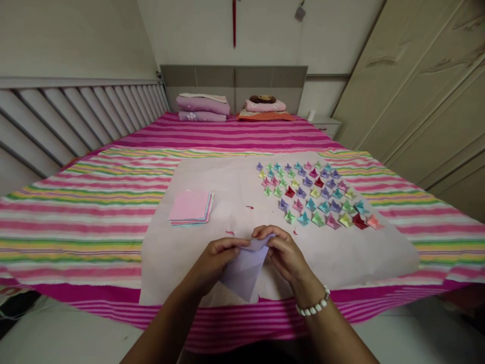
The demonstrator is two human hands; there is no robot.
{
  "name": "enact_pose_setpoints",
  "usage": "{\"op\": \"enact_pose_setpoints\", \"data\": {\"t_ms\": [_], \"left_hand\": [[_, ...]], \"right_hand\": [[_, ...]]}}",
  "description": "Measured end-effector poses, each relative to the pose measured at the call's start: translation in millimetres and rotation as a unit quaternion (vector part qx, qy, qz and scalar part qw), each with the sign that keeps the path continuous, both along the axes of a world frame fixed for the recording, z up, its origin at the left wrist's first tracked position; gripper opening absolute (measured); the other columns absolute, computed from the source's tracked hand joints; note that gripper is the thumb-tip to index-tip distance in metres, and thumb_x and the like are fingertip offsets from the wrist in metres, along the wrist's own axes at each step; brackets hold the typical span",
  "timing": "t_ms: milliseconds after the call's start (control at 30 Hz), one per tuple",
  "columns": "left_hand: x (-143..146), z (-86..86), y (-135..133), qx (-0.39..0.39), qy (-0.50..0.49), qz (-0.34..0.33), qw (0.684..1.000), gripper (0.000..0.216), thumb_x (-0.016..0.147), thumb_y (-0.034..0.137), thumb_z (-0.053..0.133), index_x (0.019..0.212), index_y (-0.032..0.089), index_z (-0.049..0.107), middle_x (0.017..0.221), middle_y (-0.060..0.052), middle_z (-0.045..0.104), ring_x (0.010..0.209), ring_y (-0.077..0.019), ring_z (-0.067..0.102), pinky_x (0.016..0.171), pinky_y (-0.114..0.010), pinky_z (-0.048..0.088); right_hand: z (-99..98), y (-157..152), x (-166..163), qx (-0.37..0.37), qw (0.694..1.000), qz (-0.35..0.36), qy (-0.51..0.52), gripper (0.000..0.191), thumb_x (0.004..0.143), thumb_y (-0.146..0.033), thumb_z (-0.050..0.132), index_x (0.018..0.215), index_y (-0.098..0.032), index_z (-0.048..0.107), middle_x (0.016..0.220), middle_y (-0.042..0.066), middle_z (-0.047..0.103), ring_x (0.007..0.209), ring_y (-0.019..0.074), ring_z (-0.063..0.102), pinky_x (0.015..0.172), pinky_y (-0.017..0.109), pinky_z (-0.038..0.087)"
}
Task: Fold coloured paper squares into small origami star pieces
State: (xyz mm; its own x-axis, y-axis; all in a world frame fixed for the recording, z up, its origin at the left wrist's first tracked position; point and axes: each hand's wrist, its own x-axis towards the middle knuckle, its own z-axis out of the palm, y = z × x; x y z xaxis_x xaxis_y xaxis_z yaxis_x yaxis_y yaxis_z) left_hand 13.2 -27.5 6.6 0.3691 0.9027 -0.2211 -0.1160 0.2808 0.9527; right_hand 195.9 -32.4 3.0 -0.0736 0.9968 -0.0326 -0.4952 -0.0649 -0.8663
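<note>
Both my hands pinch a lilac sheet of paper (244, 270) at its top edge, low in the middle of the head view. My left hand (214, 263) grips the left part of that edge and my right hand (284, 253), with a white bead bracelet on its wrist, grips the right part. The sheet hangs folded below my fingers, over the near edge of a large pale paper mat (212, 177) spread on the bed. A stack of pink square papers (190, 207) lies on the mat to the left. Several small folded paper shapes (316, 194) in many colours sit in rows at the right.
The mat lies on a bed with a pink, green and yellow striped cover (94, 202). Folded bedding and pillows (202, 107) rest at the headboard. A slatted rail (76, 116) runs along the left, wardrobe doors (424, 91) along the right. Small paper scraps (249, 207) dot the mat.
</note>
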Motion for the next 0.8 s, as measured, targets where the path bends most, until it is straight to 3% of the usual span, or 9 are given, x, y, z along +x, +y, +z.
{"op": "enact_pose_setpoints", "data": {"t_ms": [100,233,300,400,533,633,800], "left_hand": [[1.5,1.3,-1.6,-0.034,-0.019,-0.015,0.999,0.018,0.071,0.03,0.07,0.084,0.019,0.076,0.076,-0.003,0.072,0.067,-0.0151,0.061,0.065,-0.026,0.043],[9.1,3.4,-1.5,-0.016,-0.029,0.009,0.999,0.018,0.065,0.029,0.078,0.077,0.017,0.072,0.07,-0.001,0.069,0.062,-0.0127,0.06,0.062,-0.024,0.042],[12.2,4.0,0.6,-0.024,-0.035,0.041,0.998,0.031,0.059,0.027,0.081,0.085,0.017,0.069,0.067,0.0,0.069,0.059,-0.0127,0.06,0.06,-0.024,0.043],[14.3,4.9,4.7,-0.039,-0.047,0.127,0.99,0.049,0.055,0.029,0.084,0.097,0.015,0.065,0.067,0.001,0.068,0.056,-0.0119,0.06,0.058,-0.024,0.043],[15.5,5.9,7.7,-0.007,-0.072,0.199,0.977,0.051,0.055,0.03,0.084,0.098,0.013,0.063,0.075,-0.003,0.071,0.065,-0.0139,0.064,0.065,-0.026,0.046],[16.2,5.9,7.5,-0.006,-0.071,0.207,0.976,0.051,0.055,0.032,0.083,0.098,0.014,0.063,0.082,-0.005,0.072,0.069,-0.0156,0.066,0.066,-0.027,0.047],[13.7,4.9,8.2,-0.035,-0.087,0.212,0.973,0.05,0.054,0.032,0.083,0.097,0.014,0.064,0.082,-0.005,0.072,0.071,-0.0159,0.067,0.066,-0.027,0.048]], "right_hand": [[3.2,-0.4,-0.2,0.013,1.0,0.012,-0.006,0.018,0.059,-0.009,0.054,0.062,-0.019,0.069,0.086,0.003,0.068,0.07,0.0157,0.054,0.058,0.024,0.039],[4.2,-2.1,-1.7,0.021,0.999,0.038,-0.013,0.016,0.062,-0.01,0.057,0.064,-0.02,0.069,0.096,0.004,0.069,0.075,0.0177,0.056,0.063,0.026,0.042],[2.6,-2.5,-1.2,0.03,0.999,0.024,-0.019,0.014,0.067,-0.017,0.063,0.077,-0.021,0.072,0.104,0.005,0.068,0.084,0.02,0.057,0.069,0.028,0.044],[-3.4,-3.0,0.6,0.032,0.999,-0.013,-0.016,0.03,0.075,-0.035,0.067,0.102,-0.023,0.07,0.111,0.007,0.067,0.089,0.021,0.059,0.074,0.03,0.046],[-13.0,-6.3,-2.3,0.01,0.999,0.008,-0.034,0.041,0.073,-0.044,0.071,0.107,-0.02,0.069,0.103,0.009,0.069,0.081,0.0192,0.06,0.068,0.028,0.045],[-15.6,-10.5,-9.8,0.005,0.998,0.055,-0.034,0.045,0.068,-0.036,0.078,0.109,-0.022,0.068,0.092,0.006,0.071,0.077,0.0191,0.063,0.07,0.029,0.047],[-11.7,-16.0,-14.4,0.039,0.998,0.042,-0.034,0.06,0.071,-0.03,0.077,0.127,-0.029,0.055,0.086,-0.001,0.069,0.077,0.0165,0.064,0.072,0.029,0.047]]}}
